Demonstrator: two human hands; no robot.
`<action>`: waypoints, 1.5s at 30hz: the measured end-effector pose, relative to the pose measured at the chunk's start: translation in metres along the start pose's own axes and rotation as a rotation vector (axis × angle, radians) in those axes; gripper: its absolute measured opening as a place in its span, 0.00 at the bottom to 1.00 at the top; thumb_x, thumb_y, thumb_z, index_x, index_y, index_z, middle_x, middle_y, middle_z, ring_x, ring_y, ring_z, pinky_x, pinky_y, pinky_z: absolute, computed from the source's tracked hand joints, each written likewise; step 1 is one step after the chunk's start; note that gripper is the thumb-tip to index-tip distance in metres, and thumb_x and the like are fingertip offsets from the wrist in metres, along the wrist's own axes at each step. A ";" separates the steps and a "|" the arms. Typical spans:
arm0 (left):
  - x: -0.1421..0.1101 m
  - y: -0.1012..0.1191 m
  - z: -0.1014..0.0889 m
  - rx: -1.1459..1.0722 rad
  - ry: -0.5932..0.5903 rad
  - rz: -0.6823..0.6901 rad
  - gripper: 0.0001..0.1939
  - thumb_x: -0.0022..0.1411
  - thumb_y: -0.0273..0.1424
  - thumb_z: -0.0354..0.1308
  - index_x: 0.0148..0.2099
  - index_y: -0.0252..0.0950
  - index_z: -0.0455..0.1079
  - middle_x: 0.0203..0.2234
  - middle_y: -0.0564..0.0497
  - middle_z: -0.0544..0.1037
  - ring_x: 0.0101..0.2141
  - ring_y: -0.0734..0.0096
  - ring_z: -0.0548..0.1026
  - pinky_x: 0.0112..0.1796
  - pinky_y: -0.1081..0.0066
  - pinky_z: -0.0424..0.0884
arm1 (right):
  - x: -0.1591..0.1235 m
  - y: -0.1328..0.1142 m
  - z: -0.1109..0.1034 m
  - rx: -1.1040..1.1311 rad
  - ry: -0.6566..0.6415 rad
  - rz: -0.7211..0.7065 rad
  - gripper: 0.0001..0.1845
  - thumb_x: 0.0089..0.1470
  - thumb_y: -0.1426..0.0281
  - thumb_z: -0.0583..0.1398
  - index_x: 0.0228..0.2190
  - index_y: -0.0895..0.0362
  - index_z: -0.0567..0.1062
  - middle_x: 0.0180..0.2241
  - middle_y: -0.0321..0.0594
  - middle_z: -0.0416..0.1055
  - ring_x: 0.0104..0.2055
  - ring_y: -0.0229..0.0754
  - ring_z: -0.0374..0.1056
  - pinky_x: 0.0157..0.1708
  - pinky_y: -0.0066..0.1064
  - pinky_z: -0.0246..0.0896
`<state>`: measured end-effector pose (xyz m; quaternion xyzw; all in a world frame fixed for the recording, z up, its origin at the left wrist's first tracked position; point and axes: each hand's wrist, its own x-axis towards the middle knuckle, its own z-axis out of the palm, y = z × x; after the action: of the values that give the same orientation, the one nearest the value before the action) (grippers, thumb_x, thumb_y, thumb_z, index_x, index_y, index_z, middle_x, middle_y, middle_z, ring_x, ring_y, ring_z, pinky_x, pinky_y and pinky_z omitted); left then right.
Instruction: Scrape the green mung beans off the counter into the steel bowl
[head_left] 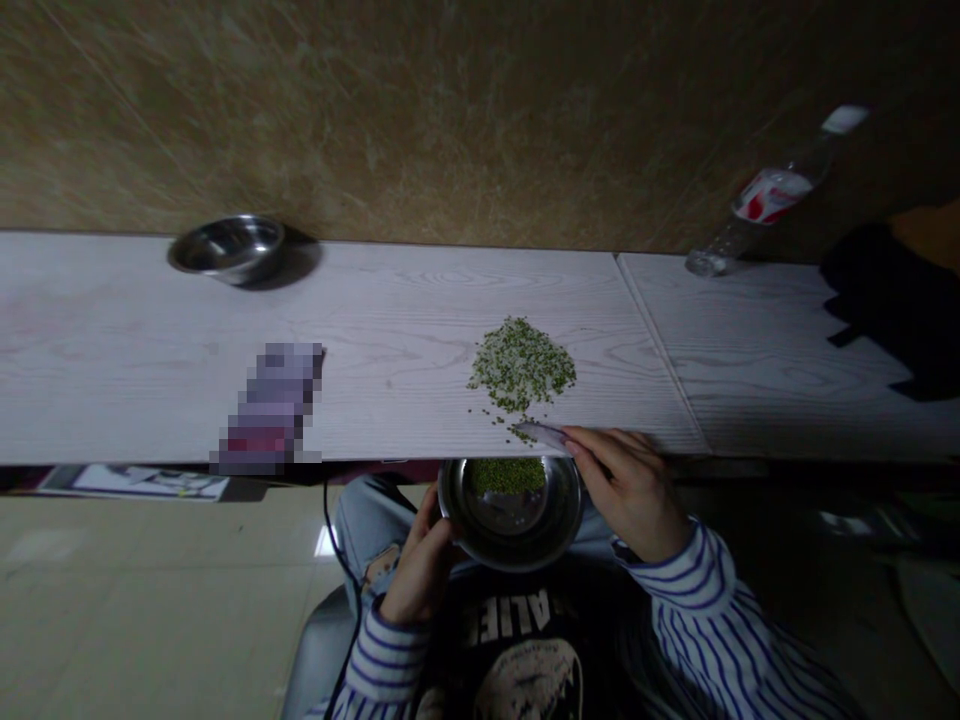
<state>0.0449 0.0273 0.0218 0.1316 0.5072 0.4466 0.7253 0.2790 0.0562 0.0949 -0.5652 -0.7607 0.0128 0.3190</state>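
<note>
My left hand (pixel 420 568) grips the rim of a steel bowl (pixel 491 545) held just below the near edge of the pale wooden table (pixel 390 340). Green beans lie in the bowl's far side. My right hand (pixel 626 485) pinches a small flat card or scraper (pixel 541 434) at the table edge, right above the bowl. A pile of mixed green and white grains (pixel 522 365) sits on the table a short way beyond the scraper, with a few loose grains trailing toward it.
A second steel bowl (pixel 229 247) stands at the far left against the wall. A blurred-out object (pixel 271 405) lies near the front edge, left. A plastic bottle (pixel 772 195) leans at the far right, next to dark cloth (pixel 896 310).
</note>
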 end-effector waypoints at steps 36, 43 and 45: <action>0.003 0.005 -0.001 -0.025 0.020 0.015 0.32 0.44 0.26 0.65 0.55 0.41 0.71 0.32 0.53 0.76 0.29 0.69 0.70 0.37 0.65 0.73 | 0.001 -0.003 -0.001 -0.017 0.048 -0.001 0.09 0.60 0.75 0.57 0.41 0.58 0.76 0.36 0.44 0.80 0.37 0.43 0.75 0.39 0.36 0.67; 0.004 0.005 -0.003 -0.035 0.030 0.018 0.29 0.42 0.24 0.64 0.51 0.41 0.73 0.30 0.54 0.75 0.28 0.71 0.69 0.34 0.68 0.72 | 0.005 0.001 0.000 -0.045 0.052 0.031 0.10 0.61 0.73 0.57 0.42 0.57 0.77 0.36 0.44 0.80 0.36 0.44 0.76 0.38 0.36 0.67; 0.003 0.006 -0.003 -0.024 0.026 0.018 0.28 0.43 0.25 0.64 0.51 0.40 0.73 0.31 0.54 0.75 0.29 0.71 0.69 0.35 0.68 0.72 | 0.006 -0.001 0.002 -0.034 0.051 0.029 0.10 0.61 0.73 0.57 0.42 0.58 0.77 0.36 0.44 0.80 0.36 0.44 0.76 0.38 0.36 0.67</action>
<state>0.0398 0.0321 0.0223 0.1218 0.5101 0.4608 0.7159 0.2764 0.0613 0.0964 -0.5817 -0.7442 -0.0099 0.3282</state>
